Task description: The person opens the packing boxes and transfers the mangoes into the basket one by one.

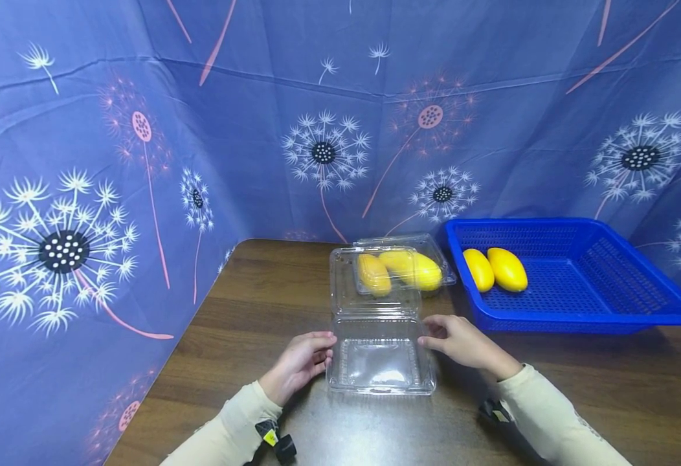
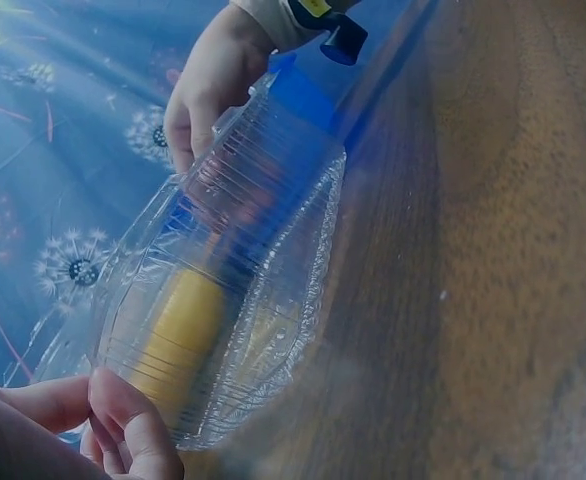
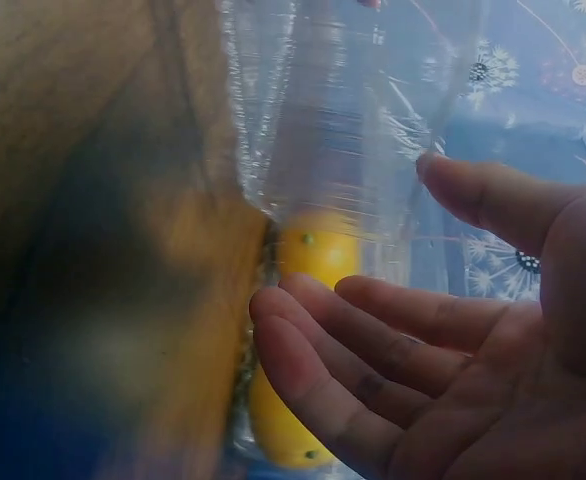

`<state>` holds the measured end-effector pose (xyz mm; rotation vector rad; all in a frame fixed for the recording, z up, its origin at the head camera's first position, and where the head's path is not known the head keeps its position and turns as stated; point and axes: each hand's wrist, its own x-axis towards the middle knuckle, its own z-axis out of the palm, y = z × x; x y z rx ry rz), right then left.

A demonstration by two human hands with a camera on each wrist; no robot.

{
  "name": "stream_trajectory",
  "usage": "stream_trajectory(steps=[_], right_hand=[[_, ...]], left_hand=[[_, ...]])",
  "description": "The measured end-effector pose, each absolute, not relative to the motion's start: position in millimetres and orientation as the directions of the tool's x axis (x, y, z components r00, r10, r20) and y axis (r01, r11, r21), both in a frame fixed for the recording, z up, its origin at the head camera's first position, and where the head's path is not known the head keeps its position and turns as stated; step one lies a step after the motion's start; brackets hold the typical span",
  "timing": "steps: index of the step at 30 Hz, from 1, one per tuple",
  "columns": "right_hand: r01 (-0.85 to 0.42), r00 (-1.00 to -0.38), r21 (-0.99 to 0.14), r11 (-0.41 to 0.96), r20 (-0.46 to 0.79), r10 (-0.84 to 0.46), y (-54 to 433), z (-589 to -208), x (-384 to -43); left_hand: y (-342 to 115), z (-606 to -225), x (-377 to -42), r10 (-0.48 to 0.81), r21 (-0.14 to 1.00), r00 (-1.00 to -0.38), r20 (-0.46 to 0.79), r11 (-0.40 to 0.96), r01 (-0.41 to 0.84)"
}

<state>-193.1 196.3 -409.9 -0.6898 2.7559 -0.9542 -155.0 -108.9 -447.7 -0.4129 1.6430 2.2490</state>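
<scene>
An empty clear plastic clamshell container (image 1: 380, 362) is in front of me, its lid (image 1: 346, 304) swung up and away at the back. At its left edge my left hand (image 1: 300, 364) pinches the rim between thumb and fingers, as the left wrist view shows. My right hand (image 1: 463, 343) is at the right edge, its thumb (image 3: 453, 185) right at the rim and its fingers (image 3: 363, 350) loosely spread beside the wall. Behind the lid a second clear container (image 1: 442, 259) holds yellow mangoes (image 1: 426, 273), partly seen through the plastic.
A blue plastic basket (image 1: 602, 317) stands at the back right, with two yellow mangoes (image 1: 507, 269) in its left end. Everything stands on a brown wooden table (image 1: 241, 310). A blue dandelion-print cloth (image 1: 247, 129) hangs behind and along the left side.
</scene>
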Motion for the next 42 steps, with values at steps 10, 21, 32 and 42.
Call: stream_trajectory(steps=[10,21,32,42], right_hand=[[-0.35,-0.888,-0.676,0.648,0.018,-0.46,194,-421,-192],[-0.144,-0.891,-0.903,0.406,-0.06,-0.449,190,-431,-192],[0.046,-0.917,-0.959,0.281,-0.152,-0.369,186,-433,-188],[0.078,-0.896,-0.98,0.184,-0.15,-0.418,179,-431,-187]], left_hand=[[-111,-449,-157,0.071,0.865,-0.907,-0.416,-0.278,-0.418],[-110,-448,-156,0.035,0.888,-0.92,-0.39,-0.249,-0.386],[-112,-446,-156,0.049,0.901,-0.932,-0.359,-0.241,-0.36],[-122,-441,-162,0.0,0.903,-0.935,-0.356,-0.257,-0.344]])
